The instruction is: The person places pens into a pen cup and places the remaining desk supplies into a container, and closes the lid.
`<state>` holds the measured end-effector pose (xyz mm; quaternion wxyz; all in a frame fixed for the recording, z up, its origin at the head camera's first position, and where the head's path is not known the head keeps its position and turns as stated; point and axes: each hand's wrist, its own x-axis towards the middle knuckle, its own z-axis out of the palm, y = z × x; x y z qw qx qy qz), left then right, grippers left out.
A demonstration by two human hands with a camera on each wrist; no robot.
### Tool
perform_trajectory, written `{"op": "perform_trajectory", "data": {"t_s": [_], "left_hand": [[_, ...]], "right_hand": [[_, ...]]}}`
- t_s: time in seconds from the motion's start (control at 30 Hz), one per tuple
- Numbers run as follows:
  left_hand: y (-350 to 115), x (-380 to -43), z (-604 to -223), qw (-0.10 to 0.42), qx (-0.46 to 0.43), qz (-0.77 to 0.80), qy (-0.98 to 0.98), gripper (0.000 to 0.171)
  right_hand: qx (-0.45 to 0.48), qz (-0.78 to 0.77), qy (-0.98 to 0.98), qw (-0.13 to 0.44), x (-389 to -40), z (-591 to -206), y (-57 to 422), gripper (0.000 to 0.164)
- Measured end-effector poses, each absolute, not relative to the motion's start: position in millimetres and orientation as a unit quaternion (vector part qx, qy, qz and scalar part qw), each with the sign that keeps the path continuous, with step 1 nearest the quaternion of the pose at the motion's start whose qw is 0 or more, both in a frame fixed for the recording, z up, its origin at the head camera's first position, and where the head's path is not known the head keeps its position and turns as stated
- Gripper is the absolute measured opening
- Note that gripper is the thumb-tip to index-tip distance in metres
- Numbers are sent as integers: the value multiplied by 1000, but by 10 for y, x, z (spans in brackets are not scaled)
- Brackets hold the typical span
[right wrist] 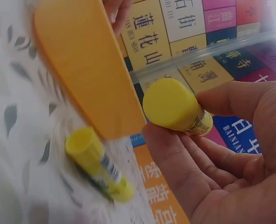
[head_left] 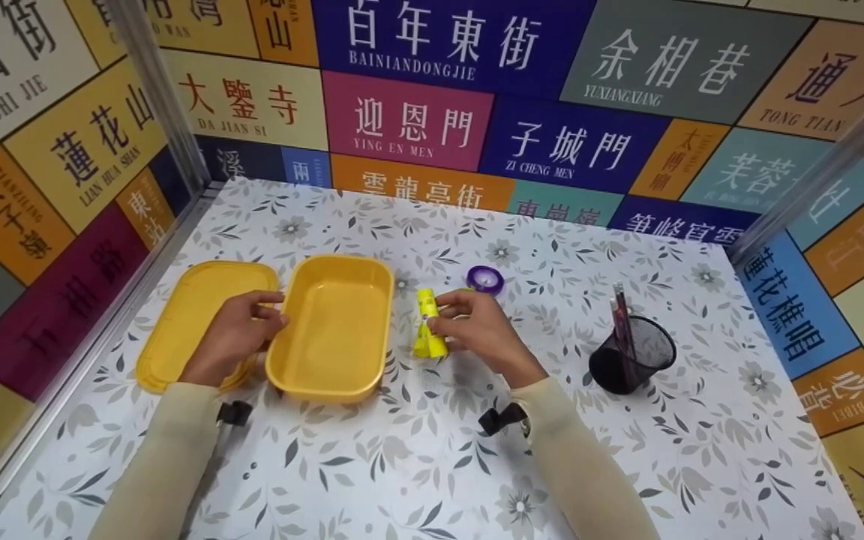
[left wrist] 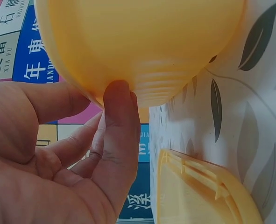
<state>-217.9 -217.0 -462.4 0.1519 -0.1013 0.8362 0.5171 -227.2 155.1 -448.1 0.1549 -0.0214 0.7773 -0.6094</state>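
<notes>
My left hand (head_left: 237, 330) pinches the left rim of a yellow plastic box (head_left: 331, 330). In the left wrist view one fingertip presses the box's outer wall (left wrist: 175, 42). My right hand (head_left: 481, 326) holds a yellow glue stick (right wrist: 173, 105) between thumb and fingers, just right of the box. A second yellow glue stick (right wrist: 100, 163) rests on the table below the held one; in the head view it is partly hidden behind it. The box is uncovered, with its bare floor showing.
The yellow lid (head_left: 177, 322) lies left of the box, partly under my left hand. A purple tape roll (head_left: 485, 280) lies beyond my right hand. Farther right stands a black mesh pen cup (head_left: 638, 360) holding pencils (head_left: 623, 330). Printed panels (head_left: 409, 120) wall in the flowered table (head_left: 417, 465).
</notes>
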Motion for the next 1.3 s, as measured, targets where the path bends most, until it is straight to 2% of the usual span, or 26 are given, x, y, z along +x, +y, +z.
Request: {"op": "perform_trajectory", "data": {"t_s": [0.3, 1.0, 1.3], "left_hand": [[-2163, -2148, -4616, 152, -92, 519, 836, 56], [-2173, -2167, -4589, 164, -103, 502, 843, 57], [-2166, -2154, -4599, 164, -108, 503, 842, 57]], "right_hand": [[-54, -618, 765, 173, -2256, -4391, 1184, 40], [-42, -635, 747, 191, -2349, -4437, 838, 39], [-13, -646, 730, 221, -2382, -4477, 613, 40]]}}
